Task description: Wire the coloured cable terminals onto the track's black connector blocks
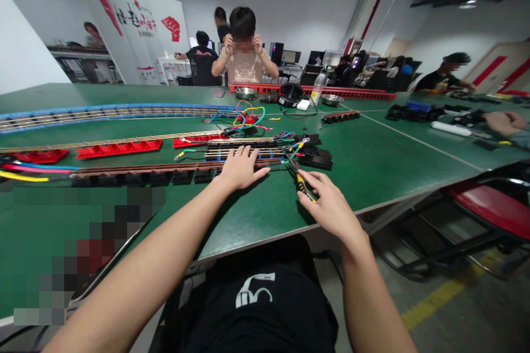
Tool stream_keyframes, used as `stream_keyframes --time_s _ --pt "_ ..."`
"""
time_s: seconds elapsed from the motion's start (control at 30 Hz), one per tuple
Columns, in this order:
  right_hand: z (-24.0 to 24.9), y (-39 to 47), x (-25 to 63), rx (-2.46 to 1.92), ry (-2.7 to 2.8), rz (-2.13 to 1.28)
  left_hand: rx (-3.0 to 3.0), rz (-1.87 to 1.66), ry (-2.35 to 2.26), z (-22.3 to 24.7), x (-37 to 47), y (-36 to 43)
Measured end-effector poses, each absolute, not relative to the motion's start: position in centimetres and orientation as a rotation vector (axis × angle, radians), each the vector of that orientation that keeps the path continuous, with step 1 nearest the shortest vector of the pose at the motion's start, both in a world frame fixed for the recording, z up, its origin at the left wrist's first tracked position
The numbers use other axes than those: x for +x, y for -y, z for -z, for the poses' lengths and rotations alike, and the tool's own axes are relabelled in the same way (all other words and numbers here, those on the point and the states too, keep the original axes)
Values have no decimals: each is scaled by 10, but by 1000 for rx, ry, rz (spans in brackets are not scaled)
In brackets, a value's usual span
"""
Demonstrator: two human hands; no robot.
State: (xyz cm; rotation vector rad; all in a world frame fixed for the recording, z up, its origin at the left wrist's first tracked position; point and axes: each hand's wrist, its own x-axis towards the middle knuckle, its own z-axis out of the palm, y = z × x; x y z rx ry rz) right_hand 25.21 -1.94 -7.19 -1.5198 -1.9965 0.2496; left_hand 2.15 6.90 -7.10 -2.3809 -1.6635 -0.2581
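Note:
My left hand (240,169) lies with fingers spread on the metal-railed track assembly (215,153), pressing on its rails. In my right hand (329,201) are yellow-and-black pliers (305,186), whose jaws point at the wires by the assembly's right end. Whether the jaws touch a wire is too small to tell. Black connector blocks (315,158) sit just beyond that end, with green, blue and yellow wires beside them. Brown rails on black supports (136,172) run left from under my left hand.
Red track supports (120,149) and a curved blue track (111,115) lie at the left. Loose colored wires (250,116), a metal bowl (245,93), a bottle (318,88) and a long red track stand farther back. A person sits opposite; another's hands are at the right.

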Motion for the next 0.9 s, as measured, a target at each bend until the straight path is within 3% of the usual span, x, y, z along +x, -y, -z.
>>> stream_keyframes --time_s 0.2,0.57,0.9 --pt "68 14 257 -1559 1813 -381 -2380 255 1663 71 21 -69" --pt "71 5 246 -1143 1249 -1453 -2375 267 1649 72 21 -70" --pt "76 7 199 -873 769 -1724 -2367 267 1663 72 21 -70"
